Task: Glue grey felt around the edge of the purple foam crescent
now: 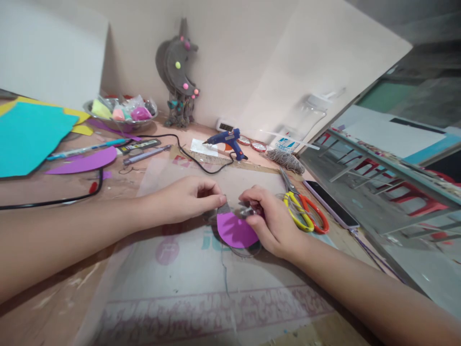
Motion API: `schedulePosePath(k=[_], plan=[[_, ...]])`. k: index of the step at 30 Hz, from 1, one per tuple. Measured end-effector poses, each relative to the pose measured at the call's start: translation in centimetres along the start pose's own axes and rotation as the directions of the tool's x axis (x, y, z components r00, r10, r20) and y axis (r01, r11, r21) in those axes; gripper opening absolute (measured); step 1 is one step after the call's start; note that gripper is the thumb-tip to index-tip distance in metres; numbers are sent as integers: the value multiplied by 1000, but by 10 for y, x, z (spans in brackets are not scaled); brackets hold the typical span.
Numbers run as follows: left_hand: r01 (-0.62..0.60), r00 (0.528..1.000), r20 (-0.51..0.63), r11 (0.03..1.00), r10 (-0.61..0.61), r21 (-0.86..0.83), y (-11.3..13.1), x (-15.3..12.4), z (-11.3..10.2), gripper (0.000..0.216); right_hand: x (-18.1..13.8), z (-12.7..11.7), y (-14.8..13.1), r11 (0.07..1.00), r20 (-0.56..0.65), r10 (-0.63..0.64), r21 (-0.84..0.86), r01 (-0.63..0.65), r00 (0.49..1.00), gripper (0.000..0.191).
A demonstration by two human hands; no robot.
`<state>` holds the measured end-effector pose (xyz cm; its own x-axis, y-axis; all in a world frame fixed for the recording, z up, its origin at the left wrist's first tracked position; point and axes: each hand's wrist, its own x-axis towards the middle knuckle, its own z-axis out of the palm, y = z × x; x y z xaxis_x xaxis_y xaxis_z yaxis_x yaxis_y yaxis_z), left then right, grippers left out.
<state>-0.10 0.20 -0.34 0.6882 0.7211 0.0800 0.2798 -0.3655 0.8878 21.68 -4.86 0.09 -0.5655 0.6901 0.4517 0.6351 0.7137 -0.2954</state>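
Observation:
A purple crescent-shaped piece [236, 231] lies between my hands, its left tip wrapped in grey yarn. My left hand [201, 198] pinches that grey tip between thumb and fingers. At the crescent's right end, my right hand [272, 223] is closed, with a small greyish bundle [248, 211] at its fingertips, too blurred to name. Loops of thin grey yarn [245, 253] lie under and beside the crescent, and one strand trails toward me. Scissors [306, 211] with yellow and orange handles rest just right of my right hand.
A translucent printed sheet [144, 278] covers the work area. Behind it are a blue glue gun [225, 140] with a black cord, a yarn skein [286, 161] and a bowl [122, 124]. Turquoise sheet [32, 137] lies left; a phone [331, 204] lies right. A decorated grey moon [178, 67] stands at the back.

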Motion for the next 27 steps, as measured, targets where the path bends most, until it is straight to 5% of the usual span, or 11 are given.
schedulePosePath(k=[10,27], plan=[[13,1000,-18,999,-13,-29,-1,1,1,22,4,0,3,972,79,-43,-228,60,996,17],[1,1000,-22,1000,0,26,-1,1,2,23,4,1,-5,940,120,-44,-332,82,992,21]])
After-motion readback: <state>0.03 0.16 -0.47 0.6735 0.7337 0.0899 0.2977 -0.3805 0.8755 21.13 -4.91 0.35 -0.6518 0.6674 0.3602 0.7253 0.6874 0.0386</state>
